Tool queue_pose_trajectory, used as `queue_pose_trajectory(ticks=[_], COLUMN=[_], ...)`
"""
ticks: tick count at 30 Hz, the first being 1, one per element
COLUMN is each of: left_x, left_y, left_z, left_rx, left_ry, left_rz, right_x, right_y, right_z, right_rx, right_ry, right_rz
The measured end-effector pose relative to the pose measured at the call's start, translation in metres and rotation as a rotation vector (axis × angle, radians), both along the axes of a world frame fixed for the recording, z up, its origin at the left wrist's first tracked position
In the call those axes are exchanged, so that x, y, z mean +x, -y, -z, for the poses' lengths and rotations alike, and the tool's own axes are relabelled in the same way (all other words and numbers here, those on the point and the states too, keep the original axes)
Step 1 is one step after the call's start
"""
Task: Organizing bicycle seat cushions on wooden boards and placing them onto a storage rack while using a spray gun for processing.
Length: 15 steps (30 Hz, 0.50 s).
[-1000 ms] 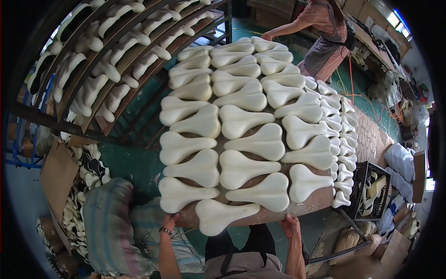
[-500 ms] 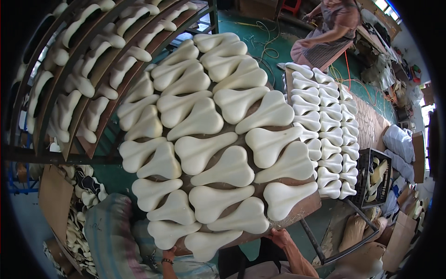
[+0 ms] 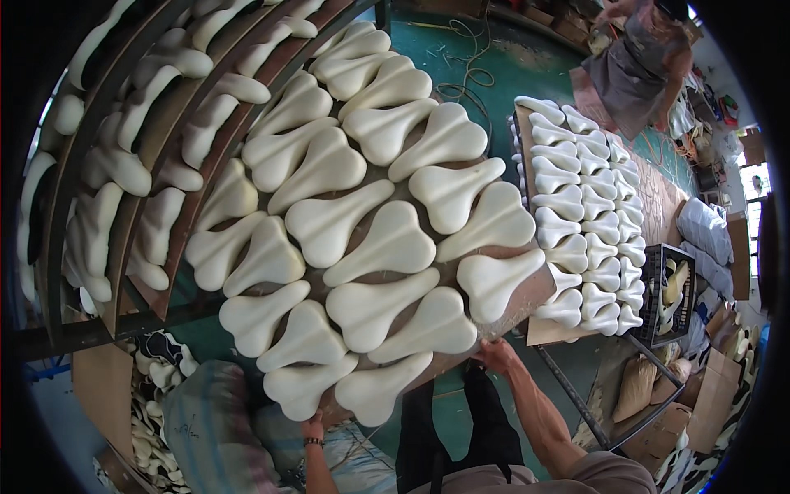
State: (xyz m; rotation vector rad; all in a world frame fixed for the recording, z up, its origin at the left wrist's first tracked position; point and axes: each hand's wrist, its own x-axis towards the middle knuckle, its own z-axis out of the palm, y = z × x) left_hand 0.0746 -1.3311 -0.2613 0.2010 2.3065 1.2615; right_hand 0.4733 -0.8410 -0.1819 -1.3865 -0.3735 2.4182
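A wide brown board (image 3: pixel 533 298) is in both my hands, covered with rows of cream-white bicycle saddle pads (image 3: pixel 391 243) packed nose to tail. My left hand (image 3: pixel 313 427) grips its near edge below the pads at the lower left, the fingers mostly hidden by board and pads. At the near right corner, my right hand (image 3: pixel 497 356) is closed on the edge, its fingers partly under the board. The far left of the board lies close against a dark rack (image 3: pixel 156 298) whose tilted shelves carry more saddle pads.
Right of the board, a second loaded board (image 3: pixel 553 331) rests on a metal frame (image 3: pixel 568 395). A black crate (image 3: pixel 665 317) stands beside it. Stuffed sacks (image 3: pixel 216 424) and a cardboard box (image 3: pixel 103 383) sit at lower left. Another person (image 3: pixel 638 70) stands beyond, near hoses (image 3: pixel 469 78).
The board in my hands has shifted left toward the rack, opening a gap from the second board. My legs now show more. The other person has moved to the right and stands more upright.
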Motion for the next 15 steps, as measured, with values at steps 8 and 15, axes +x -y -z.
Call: queue_pose_trajectory(ticks=[8,15], left_x=[-0.088,-0.203], left_y=[-0.091,-0.2], left_z=[-0.023,-0.057], left_rx=[-0.16,-0.043], left_ry=[0.006,0.106], left_rz=[0.169,0.063], right_x=[-0.089,-0.218], right_y=[-0.099,-0.203], right_z=[0.032,0.012], right_rx=[0.092,0.216], right_ry=[0.074,-0.152], right_rz=[-0.016,-0.089])
